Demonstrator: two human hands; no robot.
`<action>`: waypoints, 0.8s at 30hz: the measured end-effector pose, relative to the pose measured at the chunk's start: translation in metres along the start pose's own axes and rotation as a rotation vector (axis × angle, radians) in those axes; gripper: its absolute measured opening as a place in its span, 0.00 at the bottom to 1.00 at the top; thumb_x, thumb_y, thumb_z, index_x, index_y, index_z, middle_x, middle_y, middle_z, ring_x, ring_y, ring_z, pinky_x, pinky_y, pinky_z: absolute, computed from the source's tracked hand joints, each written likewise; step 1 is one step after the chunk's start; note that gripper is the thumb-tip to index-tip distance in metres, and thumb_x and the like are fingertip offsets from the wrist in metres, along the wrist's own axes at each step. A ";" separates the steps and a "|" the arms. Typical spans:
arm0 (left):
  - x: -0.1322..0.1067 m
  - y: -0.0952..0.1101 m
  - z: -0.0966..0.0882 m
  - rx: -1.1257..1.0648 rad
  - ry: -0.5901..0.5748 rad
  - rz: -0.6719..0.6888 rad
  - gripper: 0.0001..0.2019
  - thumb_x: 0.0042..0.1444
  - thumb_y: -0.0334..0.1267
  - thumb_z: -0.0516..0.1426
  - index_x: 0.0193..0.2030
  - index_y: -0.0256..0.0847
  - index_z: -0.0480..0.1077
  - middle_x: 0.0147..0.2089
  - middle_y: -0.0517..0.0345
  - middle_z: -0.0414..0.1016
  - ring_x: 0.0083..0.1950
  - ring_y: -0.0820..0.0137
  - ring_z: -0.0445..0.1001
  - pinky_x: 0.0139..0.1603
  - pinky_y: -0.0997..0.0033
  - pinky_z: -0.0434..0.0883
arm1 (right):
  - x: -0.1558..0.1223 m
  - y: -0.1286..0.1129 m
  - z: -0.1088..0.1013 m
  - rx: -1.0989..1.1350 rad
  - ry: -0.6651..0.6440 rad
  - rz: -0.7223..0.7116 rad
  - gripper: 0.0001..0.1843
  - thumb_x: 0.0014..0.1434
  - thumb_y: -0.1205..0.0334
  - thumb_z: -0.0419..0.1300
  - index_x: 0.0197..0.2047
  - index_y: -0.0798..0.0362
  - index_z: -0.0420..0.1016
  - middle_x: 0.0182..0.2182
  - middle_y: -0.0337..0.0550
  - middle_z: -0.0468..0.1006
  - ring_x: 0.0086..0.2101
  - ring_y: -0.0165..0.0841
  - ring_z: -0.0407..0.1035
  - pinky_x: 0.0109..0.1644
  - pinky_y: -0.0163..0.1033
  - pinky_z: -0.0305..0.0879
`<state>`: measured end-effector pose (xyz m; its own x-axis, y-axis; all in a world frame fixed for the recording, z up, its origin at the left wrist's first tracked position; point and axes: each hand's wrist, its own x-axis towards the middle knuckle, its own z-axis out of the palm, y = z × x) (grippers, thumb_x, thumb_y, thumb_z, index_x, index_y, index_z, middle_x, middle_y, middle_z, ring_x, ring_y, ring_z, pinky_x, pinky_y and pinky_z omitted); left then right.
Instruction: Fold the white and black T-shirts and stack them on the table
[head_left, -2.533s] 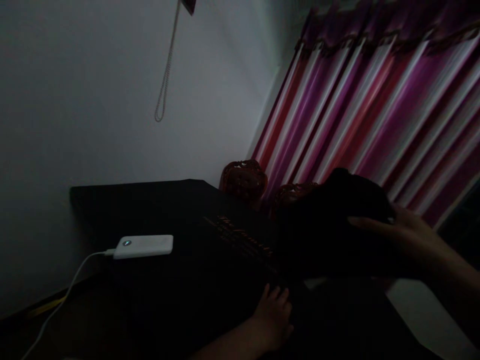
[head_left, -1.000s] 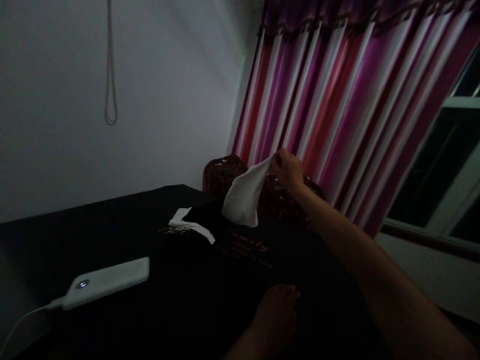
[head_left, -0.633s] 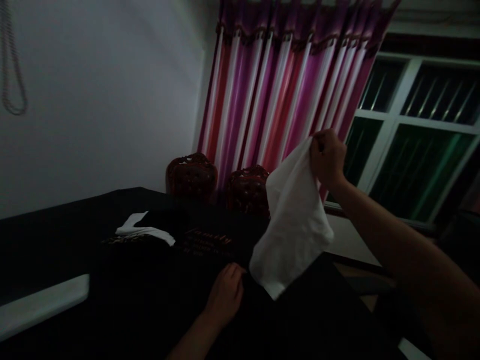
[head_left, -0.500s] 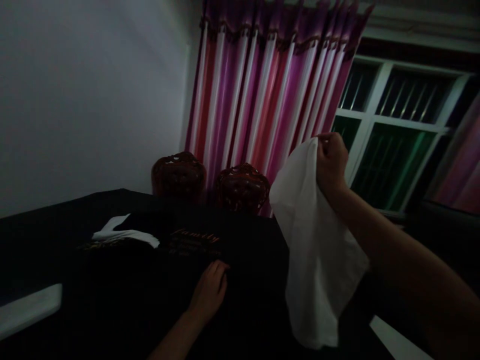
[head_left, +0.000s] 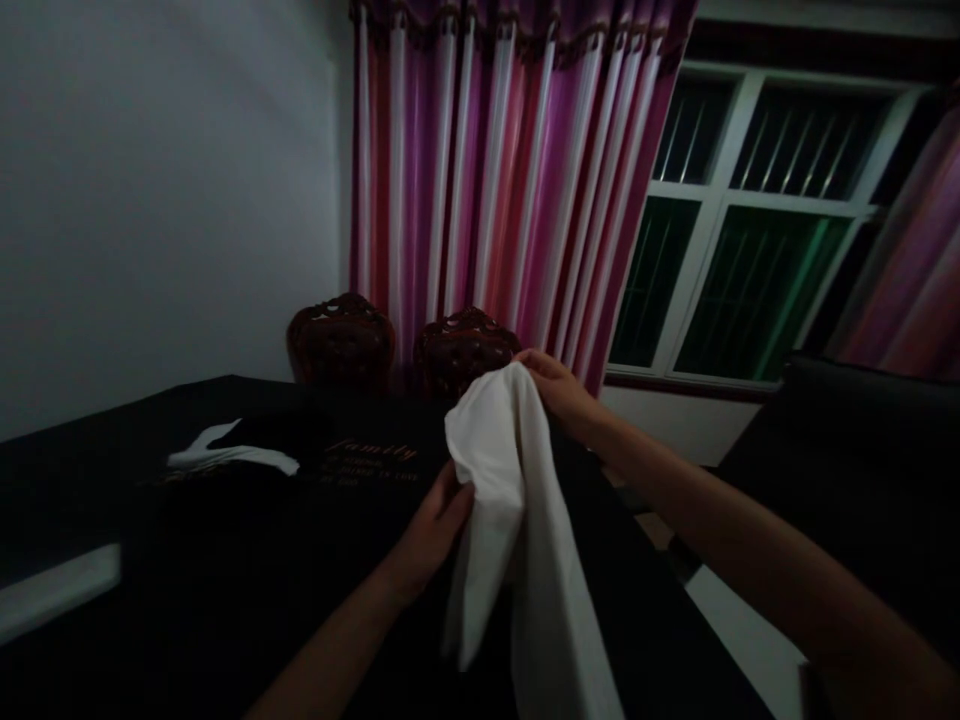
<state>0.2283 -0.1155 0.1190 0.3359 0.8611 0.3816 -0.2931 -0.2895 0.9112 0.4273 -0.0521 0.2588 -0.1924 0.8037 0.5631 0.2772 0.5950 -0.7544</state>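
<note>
A white cloth [head_left: 499,440] hangs in loose folds over the dark table, its lower end running past the bottom of the view. My right hand [head_left: 551,390] pinches it near its top, with the fingertips partly behind the fabric. On the cloth's left edge, lower down, my left hand [head_left: 437,520] grips the fabric between thumb and fingers. What kind of cloth or garment it is, I cannot tell.
A black tablecloth [head_left: 360,620] with printed lettering covers the table. On it lie a black-and-white fabric bundle [head_left: 232,457] and a white object [head_left: 60,590] at the left edge. Two carved chairs [head_left: 341,345] stand behind, before a striped curtain [head_left: 480,180].
My right hand has come down and left with the cloth. My left hand has risen from the tabletop and taken hold of the cloth's left edge. The view has shifted slightly right.
</note>
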 end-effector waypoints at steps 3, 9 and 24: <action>-0.001 0.007 0.004 -0.036 0.023 -0.016 0.31 0.55 0.45 0.61 0.64 0.45 0.56 0.45 0.57 0.72 0.25 0.80 0.66 0.23 0.79 0.63 | -0.022 0.009 0.024 -0.239 -0.055 -0.108 0.12 0.53 0.53 0.60 0.36 0.52 0.66 0.30 0.37 0.71 0.31 0.30 0.66 0.36 0.37 0.62; -0.016 0.007 0.007 -0.001 0.093 -0.090 0.27 0.53 0.43 0.62 0.59 0.41 0.63 0.40 0.58 0.70 0.23 0.82 0.64 0.22 0.79 0.60 | -0.084 0.002 0.052 -0.448 -0.225 0.078 0.12 0.62 0.53 0.59 0.42 0.53 0.71 0.37 0.44 0.75 0.35 0.33 0.69 0.38 0.39 0.68; -0.042 -0.016 -0.003 0.340 0.349 -0.065 0.12 0.51 0.40 0.52 0.39 0.38 0.69 0.32 0.57 0.73 0.35 0.66 0.72 0.35 0.70 0.68 | -0.133 0.014 0.042 -0.477 -0.070 0.213 0.16 0.64 0.54 0.57 0.51 0.54 0.70 0.49 0.46 0.71 0.43 0.36 0.69 0.46 0.45 0.70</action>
<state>0.2157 -0.1458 0.0878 0.0072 0.9538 0.3003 0.0474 -0.3003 0.9527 0.4170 -0.1501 0.1586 -0.1428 0.9149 0.3777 0.7118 0.3601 -0.6031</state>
